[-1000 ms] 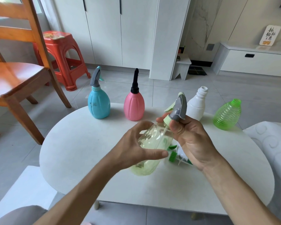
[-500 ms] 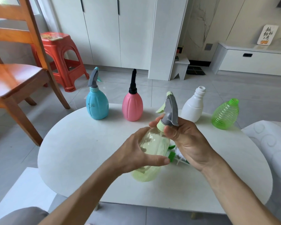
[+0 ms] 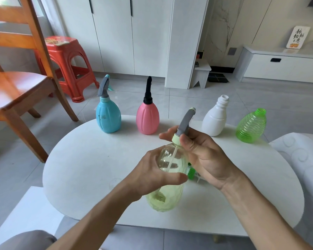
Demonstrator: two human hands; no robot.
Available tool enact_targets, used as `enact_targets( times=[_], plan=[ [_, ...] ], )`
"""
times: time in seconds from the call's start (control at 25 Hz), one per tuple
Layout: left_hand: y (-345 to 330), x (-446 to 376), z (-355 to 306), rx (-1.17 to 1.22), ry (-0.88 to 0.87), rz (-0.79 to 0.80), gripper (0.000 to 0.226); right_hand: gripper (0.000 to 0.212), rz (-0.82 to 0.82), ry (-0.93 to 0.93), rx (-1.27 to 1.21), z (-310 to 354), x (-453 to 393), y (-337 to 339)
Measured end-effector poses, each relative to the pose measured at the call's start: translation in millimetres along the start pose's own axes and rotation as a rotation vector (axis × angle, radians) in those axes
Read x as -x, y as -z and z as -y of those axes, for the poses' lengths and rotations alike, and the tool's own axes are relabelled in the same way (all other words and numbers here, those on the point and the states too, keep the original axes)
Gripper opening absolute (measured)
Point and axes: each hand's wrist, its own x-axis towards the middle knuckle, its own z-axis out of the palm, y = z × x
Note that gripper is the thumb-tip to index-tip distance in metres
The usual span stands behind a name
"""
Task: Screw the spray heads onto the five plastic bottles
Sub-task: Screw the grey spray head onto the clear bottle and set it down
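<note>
Left hand (image 3: 153, 175) wraps round the belly of a pale yellow-green translucent bottle (image 3: 167, 179), held tilted above the white round table (image 3: 90, 165); a thin dip tube shows inside it. Right hand (image 3: 202, 156) pinches the cream collar of the grey spray head (image 3: 183, 126) seated on its neck. A green spray head (image 3: 191, 173) lies beneath. Along the far edge stand a blue bottle (image 3: 108, 116) and pink bottle (image 3: 147, 119), both capped with sprayers, then a white bottle (image 3: 214, 120) and green ribbed bottle (image 3: 250, 126), necks bare.

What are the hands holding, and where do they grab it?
The left hand grips the clear yellow bottle round its belly. The right hand pinches the spray head's collar at the neck.
</note>
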Motion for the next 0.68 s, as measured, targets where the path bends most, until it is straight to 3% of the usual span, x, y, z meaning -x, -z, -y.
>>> enact_targets(
  times=[0.2,0.36,0.4,0.56,0.68],
  plan=[
    [-9.0,-0.2,8.7,-0.028,0.006,-0.175,0.035,0.017,-0.21,0.01,0.119,-14.1,-1.2,-7.8],
    [-17.5,1.9,6.8,-0.107,-0.009,-0.305,0.049,0.018,-0.199,0.054,0.171,-14.0,-2.7,-7.0],
    [-14.3,1.4,5.6,-0.116,-0.029,-0.282,0.057,0.022,-0.137,0.067,0.131,-10.7,-2.0,-3.2],
    [0.8,-0.3,1.8,-0.002,-0.089,0.101,0.083,0.031,0.122,0.056,-0.022,4.7,2.5,8.7],
    [-6.7,1.4,1.0,-0.035,-0.081,-0.006,0.057,0.038,0.157,-0.008,0.05,4.5,3.5,10.0]
  ],
)
